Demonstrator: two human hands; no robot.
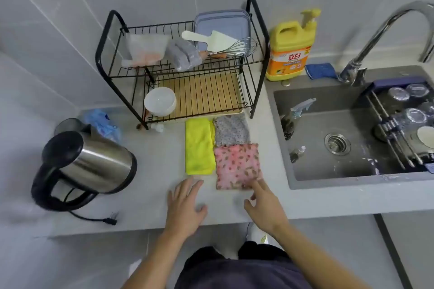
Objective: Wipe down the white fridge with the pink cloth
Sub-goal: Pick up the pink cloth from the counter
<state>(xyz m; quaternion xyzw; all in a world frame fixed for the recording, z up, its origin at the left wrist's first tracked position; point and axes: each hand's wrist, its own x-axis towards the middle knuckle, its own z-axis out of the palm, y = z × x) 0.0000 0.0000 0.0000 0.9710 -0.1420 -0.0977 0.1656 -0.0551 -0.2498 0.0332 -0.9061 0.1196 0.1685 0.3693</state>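
Picking up the pink cloth [237, 164] looks to be the step in hand, so the task is at its very start: no white fridge shows in this view, and nothing has been wiped. The cloth lies folded flat on the grey counter [152, 171], close to the front edge, with a yellow cloth [198, 148] touching its left side and a grey patterned cloth [231, 130] butted against its far edge; the sink [317, 164] is just to its right. The two hands are apart and neither holds anything. The left hand [185, 206] rests palm down on the bare counter, fingers straight and spread, just short of the yellow cloth. The right hand [263, 206] has its fingers [257, 185] stretched out, their tips on the near right corner of the pink cloth, while the thumb stays clear of it, so there is no pinch yet. The next move, as I judge it, calls for the right fingers and thumb to close on that near edge and lift the pink cloth alone, away from its two neighbours, which sit tight against it and could drag along. After that the person would need to turn from the counter to find the fridge.
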